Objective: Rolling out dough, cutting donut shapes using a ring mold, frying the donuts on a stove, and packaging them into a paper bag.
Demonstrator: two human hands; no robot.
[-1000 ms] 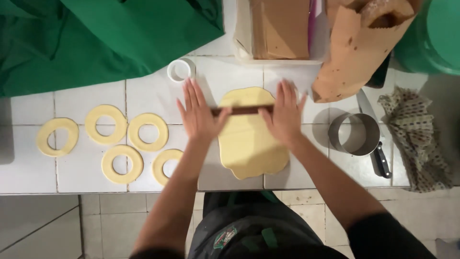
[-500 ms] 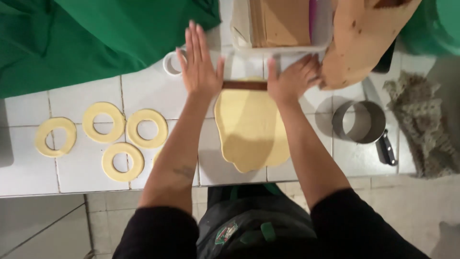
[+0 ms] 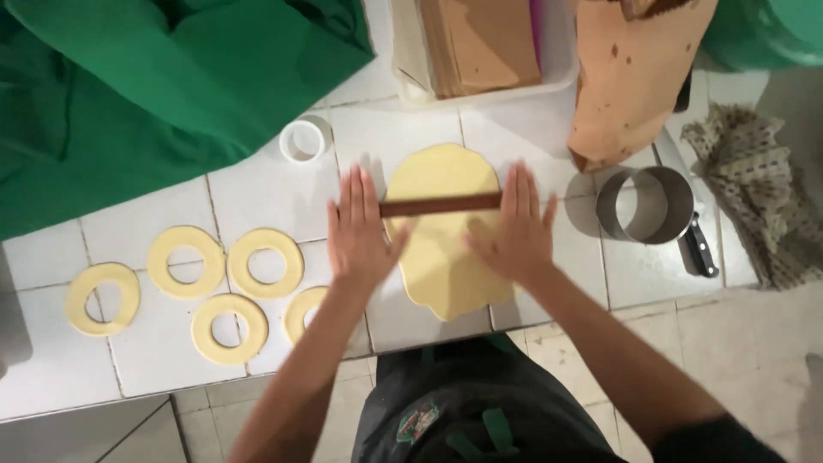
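— What carries it all?

— A white tiled counter (image 3: 257, 184). A sheet of yellow dough (image 3: 446, 249) lies flat on it, under the fingers.

— And left of the fingers?

— Five dough rings (image 3: 184, 283) on the tiles, and a small white round cutter (image 3: 304, 139) just beyond the fingertips.

— Right of them?

— A large metal ring (image 3: 645, 204), a black-handled knife (image 3: 699, 249), a patterned cloth (image 3: 759, 193). A green cloth (image 3: 146, 94) covers the far left.

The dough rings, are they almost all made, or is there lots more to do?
Done: five cut dough rings lie on the tiled counter. In hand: the left hand and right hand press a rolling pin across a flat dough sheet. Left: that sheet is uncut; the big metal cutter and small white cutter sit unused.
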